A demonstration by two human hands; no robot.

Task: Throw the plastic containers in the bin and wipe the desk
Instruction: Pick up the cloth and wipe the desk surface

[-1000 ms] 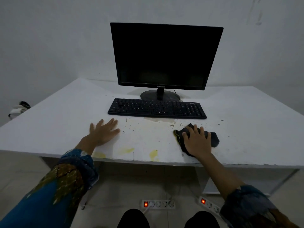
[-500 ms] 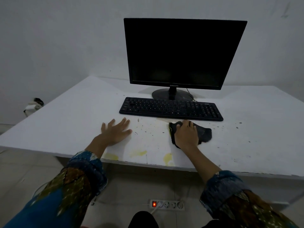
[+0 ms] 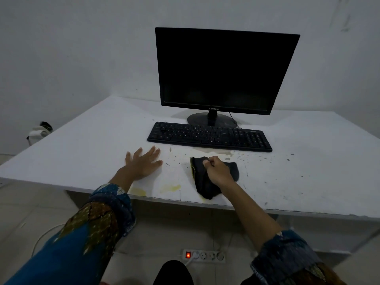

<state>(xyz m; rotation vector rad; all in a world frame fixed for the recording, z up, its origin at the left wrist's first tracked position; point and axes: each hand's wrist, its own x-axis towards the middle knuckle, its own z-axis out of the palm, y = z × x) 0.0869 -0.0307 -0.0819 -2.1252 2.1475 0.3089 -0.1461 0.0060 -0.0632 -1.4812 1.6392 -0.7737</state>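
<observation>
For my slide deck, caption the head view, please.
Right hand bunches a dark cloth over stains on the white desk; left hand rests flat.

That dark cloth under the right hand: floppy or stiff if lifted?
Likely floppy: the dark crumpled cloth bunches in folds under the right hand. Probably light, since it lies thin on the white desk. It may drag over the yellow stains rather than slide freely.

- Dim, cool, even light; no glare.
- Soft shadow behind the monitor (image 3: 224, 70) base.
- Wide-angle bending at the desk (image 3: 86, 145) edges.
- Sleeves slightly blurred near the frame's bottom.
</observation>
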